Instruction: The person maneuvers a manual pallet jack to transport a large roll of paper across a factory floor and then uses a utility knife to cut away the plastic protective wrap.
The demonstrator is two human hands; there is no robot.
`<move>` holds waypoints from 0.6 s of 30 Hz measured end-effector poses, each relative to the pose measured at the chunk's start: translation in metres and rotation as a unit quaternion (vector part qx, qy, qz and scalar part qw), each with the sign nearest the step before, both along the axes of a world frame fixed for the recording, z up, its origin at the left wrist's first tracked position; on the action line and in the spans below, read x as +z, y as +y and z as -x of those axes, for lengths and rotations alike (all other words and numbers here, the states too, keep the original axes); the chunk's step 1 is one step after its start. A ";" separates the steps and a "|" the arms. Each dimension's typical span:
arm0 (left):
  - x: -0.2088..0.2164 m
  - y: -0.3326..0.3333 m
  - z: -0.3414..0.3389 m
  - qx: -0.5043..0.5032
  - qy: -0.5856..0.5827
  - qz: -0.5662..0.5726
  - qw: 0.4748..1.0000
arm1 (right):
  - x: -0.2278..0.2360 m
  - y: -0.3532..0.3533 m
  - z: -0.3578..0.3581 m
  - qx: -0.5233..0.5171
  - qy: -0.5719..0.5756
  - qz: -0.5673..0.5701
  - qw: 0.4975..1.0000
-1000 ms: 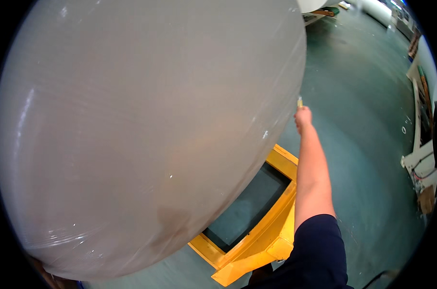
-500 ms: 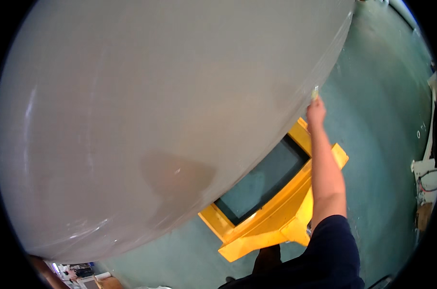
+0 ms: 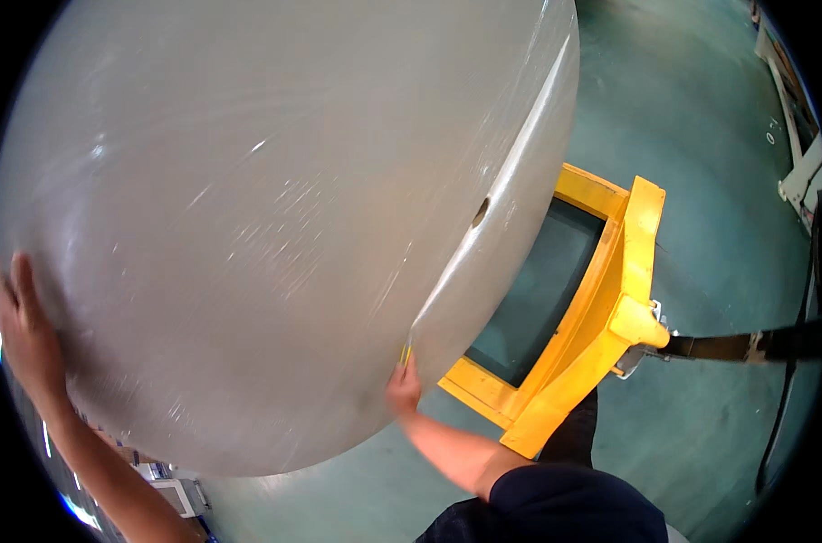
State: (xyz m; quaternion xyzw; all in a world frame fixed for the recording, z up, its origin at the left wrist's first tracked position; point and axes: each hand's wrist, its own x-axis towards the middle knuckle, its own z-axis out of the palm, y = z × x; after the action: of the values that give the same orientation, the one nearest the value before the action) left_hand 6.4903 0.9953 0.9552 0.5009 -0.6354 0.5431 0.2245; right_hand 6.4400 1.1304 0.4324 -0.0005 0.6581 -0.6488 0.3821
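Observation:
A huge rounded grey-beige roll [image 3: 266,199], wrapped in shiny clear film, fills most of the view. My right hand [image 3: 403,387] is closed around a slim yellow cutter [image 3: 406,354], its tip against the film near the roll's lower right edge. From that tip a long bright slit [image 3: 526,136] runs up and to the right along the wrap, with a small dark gap [image 3: 481,213] partway. At the far left, my left hand [image 3: 29,330] rests against the roll's side, fingers stretched out; part of it lies near the picture's dark rim.
A yellow metal frame [image 3: 565,335], like a pallet truck's, stands on the green floor [image 3: 701,271] right of the roll. A dark bar [image 3: 746,346] reaches from it to the right. White equipment [image 3: 805,181] lines the right edge; a pale box-like unit [image 3: 177,496] sits at lower left.
My right hand has come down and left along the roll with the cutter, and a long slit now shows in the film. My left hand has come into view on the roll's left side.

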 end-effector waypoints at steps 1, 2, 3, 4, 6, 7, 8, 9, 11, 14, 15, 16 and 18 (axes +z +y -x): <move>-0.005 0.002 0.020 -0.006 -0.006 -0.004 1.000 | 0.006 0.006 -0.036 0.004 0.009 0.009 1.000; -0.011 0.011 0.038 -0.049 0.000 0.016 0.999 | 0.009 0.016 -0.070 0.008 0.018 0.016 1.000; -0.013 0.020 0.058 -0.090 0.003 0.036 0.995 | 0.007 0.027 -0.108 0.057 -0.049 0.021 0.997; -0.025 0.018 0.068 -0.131 0.017 0.042 0.990 | 0.001 0.041 -0.132 0.128 -0.048 -0.005 0.991; -0.030 0.026 0.080 -0.076 0.054 -0.015 0.996 | 0.015 0.068 -0.178 0.319 0.013 -0.037 0.947; -0.034 0.037 0.088 -0.073 0.062 -0.035 0.995 | 0.025 0.079 -0.178 0.458 -0.073 0.029 0.885; -0.030 0.035 0.080 -0.117 0.005 0.015 0.993 | 0.032 0.091 -0.173 0.588 -0.151 0.095 0.789; -0.032 0.038 0.084 -0.131 0.007 0.017 0.991 | 0.019 0.099 -0.168 0.679 -0.157 0.110 0.709; -0.031 0.054 0.095 -0.128 0.030 -0.023 0.991 | -0.008 0.108 -0.133 0.763 -0.181 0.068 0.617; -0.024 0.070 0.097 -0.100 0.064 -0.094 0.988 | -0.049 0.119 -0.018 0.645 -0.215 -0.067 0.730; -0.026 0.064 0.095 -0.148 0.056 -0.040 0.987 | -0.069 0.113 0.042 0.635 -0.112 -0.116 0.755; -0.031 0.061 0.089 -0.122 0.068 -0.075 0.987 | -0.020 0.103 0.108 0.627 0.102 -0.187 0.749; -0.032 0.060 0.089 -0.127 0.082 -0.082 0.985 | 0.058 0.078 0.216 0.308 0.203 -0.216 0.904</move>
State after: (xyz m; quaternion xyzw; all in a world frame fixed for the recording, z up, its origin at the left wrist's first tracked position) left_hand 6.4014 1.0553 0.9228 0.4754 -0.7161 0.4130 0.3010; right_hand 6.2236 1.2085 0.4902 -0.2520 0.8124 -0.3271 0.4117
